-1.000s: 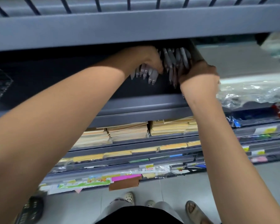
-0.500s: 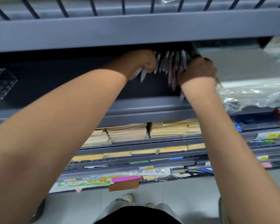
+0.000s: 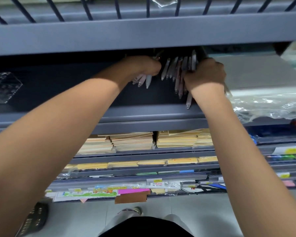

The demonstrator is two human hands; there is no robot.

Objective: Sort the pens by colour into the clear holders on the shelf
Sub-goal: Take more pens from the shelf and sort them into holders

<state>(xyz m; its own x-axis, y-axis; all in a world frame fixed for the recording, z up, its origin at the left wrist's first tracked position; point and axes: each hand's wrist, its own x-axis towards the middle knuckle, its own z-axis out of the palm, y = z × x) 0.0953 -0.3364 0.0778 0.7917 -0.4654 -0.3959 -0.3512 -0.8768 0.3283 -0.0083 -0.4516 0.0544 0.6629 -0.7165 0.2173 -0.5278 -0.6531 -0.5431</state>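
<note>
Under the grey upper shelf lip [image 3: 143, 36], the left hand [image 3: 143, 67] was fisted round a few pale pens [image 3: 148, 81]. The right hand [image 3: 205, 74] clutched a larger bundle [image 3: 179, 72], just right of them, tips pointing toward the person.

Below the top grey shelf edge [image 3: 143, 124], two stacks of tan envelopes [image 3: 132, 140] sit side by side, with flatter yellow packs [image 3: 181, 161] on the tier beneath. Lower still, a pink sheet [image 3: 133, 191] lies just above a brown card [image 3: 131, 197] that hangs over the shelf front. A white label with red print [image 3: 158, 184] sits near them. At the right, crinkled clear plastic wrap [image 3: 270, 106] lies beside a grey flat box [image 3: 256, 72]. A shoe [image 3: 137, 210] shows on the pale floor.
</note>
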